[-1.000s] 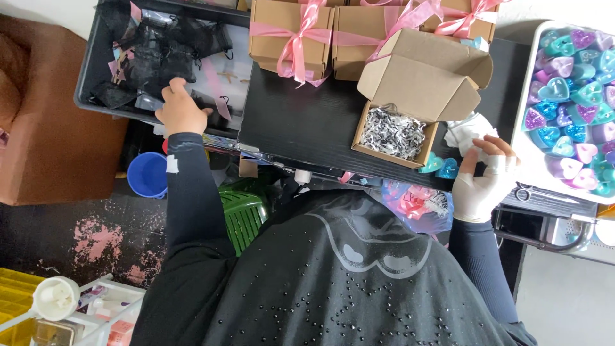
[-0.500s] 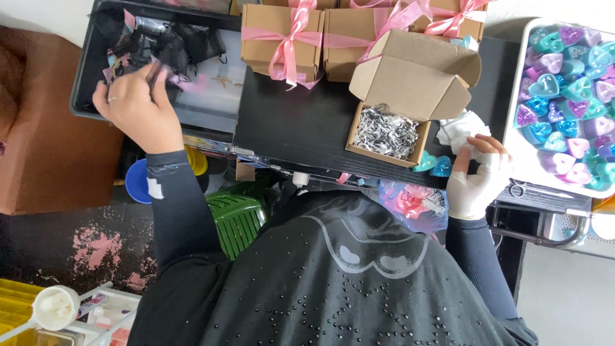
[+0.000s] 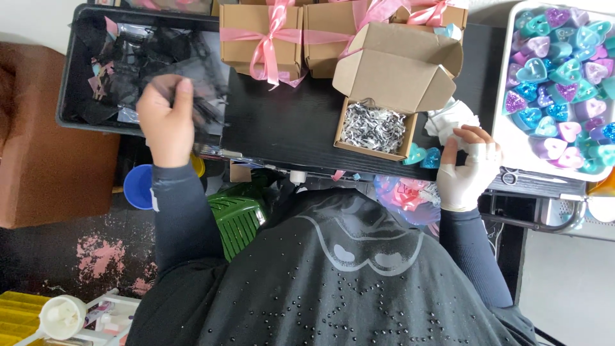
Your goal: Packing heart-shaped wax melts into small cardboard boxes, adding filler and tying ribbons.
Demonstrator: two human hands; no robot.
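My left hand (image 3: 168,122) grips a black sheer pouch (image 3: 202,90) over the right end of a black bin (image 3: 70,96) full of similar dark pouches. My right hand (image 3: 469,170), in a white glove, rests at the near edge of the black table (image 3: 282,128). Its fingertips touch a crumpled white tissue (image 3: 451,118). Two teal heart-shaped candles (image 3: 423,156) lie just left of that hand. An open brown cardboard box (image 3: 378,125) with black-and-white shredded paper inside stands between my hands.
Closed brown boxes tied with pink ribbon (image 3: 262,38) line the far side of the table. A white tray (image 3: 506,128) of purple, teal and pink heart candles sits at right. A green basket (image 3: 237,218), a blue cup (image 3: 138,187) and a brown seat (image 3: 45,166) are below left.
My left hand went from the bin's near edge into the bin, then came back right holding a black sheer pouch. My right hand stayed at the table edge.
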